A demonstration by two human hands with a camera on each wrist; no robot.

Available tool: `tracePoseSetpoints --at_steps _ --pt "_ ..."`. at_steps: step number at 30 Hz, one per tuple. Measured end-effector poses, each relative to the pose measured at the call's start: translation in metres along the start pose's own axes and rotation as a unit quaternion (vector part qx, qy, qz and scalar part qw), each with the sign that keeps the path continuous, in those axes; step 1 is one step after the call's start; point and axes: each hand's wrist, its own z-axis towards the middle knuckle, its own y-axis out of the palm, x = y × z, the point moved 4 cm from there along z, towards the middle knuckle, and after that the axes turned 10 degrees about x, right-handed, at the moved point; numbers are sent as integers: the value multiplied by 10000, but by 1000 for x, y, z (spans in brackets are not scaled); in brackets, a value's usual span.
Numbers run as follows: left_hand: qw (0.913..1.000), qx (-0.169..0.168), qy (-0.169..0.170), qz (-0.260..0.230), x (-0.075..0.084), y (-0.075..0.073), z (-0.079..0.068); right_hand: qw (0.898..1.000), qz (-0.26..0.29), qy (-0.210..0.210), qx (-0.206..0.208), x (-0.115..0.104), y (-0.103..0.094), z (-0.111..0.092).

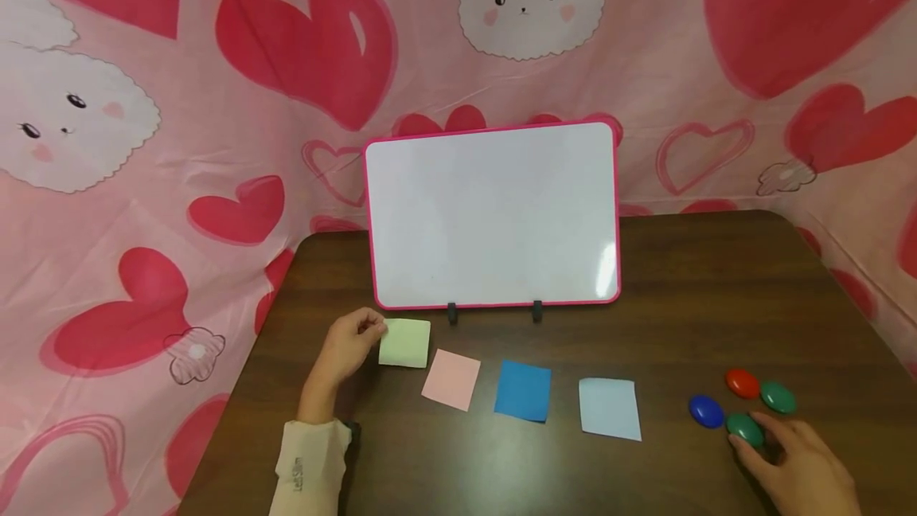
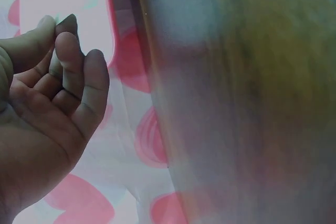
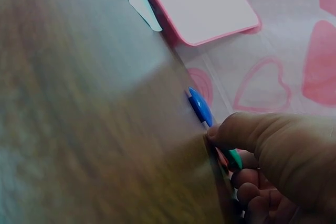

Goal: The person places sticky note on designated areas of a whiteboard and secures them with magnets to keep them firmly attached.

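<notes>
At the whiteboard's lower left, my left hand (image 1: 351, 341) pinches the left edge of a pale green sticky note (image 1: 404, 343) between thumb and fingertips. That hand (image 2: 52, 93) fills the left of the left wrist view, where the note is mostly hidden. At the table's right, my right hand (image 1: 802, 464) has thumb and index finger around an oval green magnet (image 1: 745, 429). Close by lie a blue magnet (image 1: 706, 411), a red magnet (image 1: 743, 382) and a second green magnet (image 1: 778, 396). The right wrist view shows the blue magnet (image 3: 199, 106) just beyond my thumb.
A pink-framed whiteboard (image 1: 494, 213) stands upright on black feet (image 1: 537, 311) at the back. A pink note (image 1: 451, 380), a blue note (image 1: 523, 391) and a light blue note (image 1: 610, 408) lie across the brown table (image 1: 444, 468). Heart-patterned cloth (image 1: 236, 134) hangs behind.
</notes>
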Motion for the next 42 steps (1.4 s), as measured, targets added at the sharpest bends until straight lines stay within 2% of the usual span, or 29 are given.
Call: tracePoseSetpoints --at_steps 5,11,16,24,27,36,42 --pt "9998 130 18 -169 0 -1 4 9998 -86 118 -108 3 2 0" --pt "9970 468 -82 -607 2 -4 8 9994 -140 157 -292 3 0 1" --pt "9936 610 -181 -929 1 -5 13 9987 -139 195 -458 3 0 0" --pt "9899 680 -301 -1203 5 -5 18 9996 -179 143 -160 5 1 -2" --pt "9887 715 -360 -1270 5 -4 22 9994 -198 182 -206 4 0 -2" --pt "9863 854 -37 -1408 10 -4 33 9997 -112 141 -172 4 1 -1" --pt "9821 811 -112 -1696 10 -4 44 10000 -72 17 -63 2 1 0"
